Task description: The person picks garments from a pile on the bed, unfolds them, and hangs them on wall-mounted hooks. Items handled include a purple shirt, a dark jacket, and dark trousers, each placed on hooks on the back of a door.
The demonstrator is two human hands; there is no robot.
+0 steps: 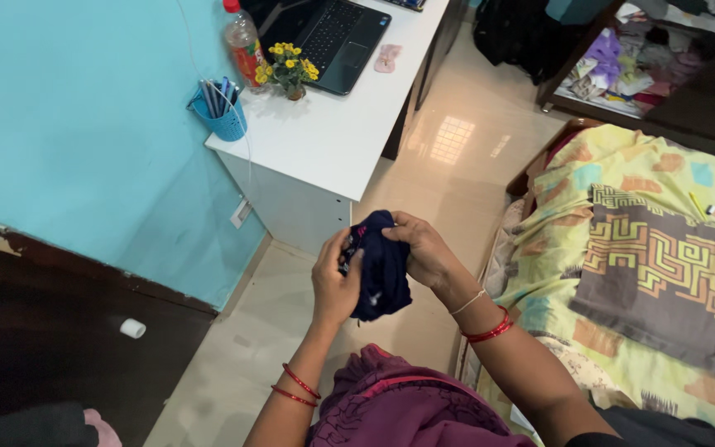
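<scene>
A small dark navy piece of cloth (382, 273) hangs bunched between both my hands, above the shiny cream floor. My left hand (335, 281) grips its left side, fingers curled round the fabric. At the top right edge of the cloth, my right hand (425, 248) pinches it. Red bangles circle both wrists. Part of the cloth is hidden inside my fingers.
A white desk (333, 136) stands ahead with a black laptop (337, 33), yellow flowers (290, 68), a bottle (243, 41) and a blue pen holder (223, 112). A bed with a patterned sheet (647, 248) lies right. A dark wooden door (51, 331) is left, beside a turquoise wall.
</scene>
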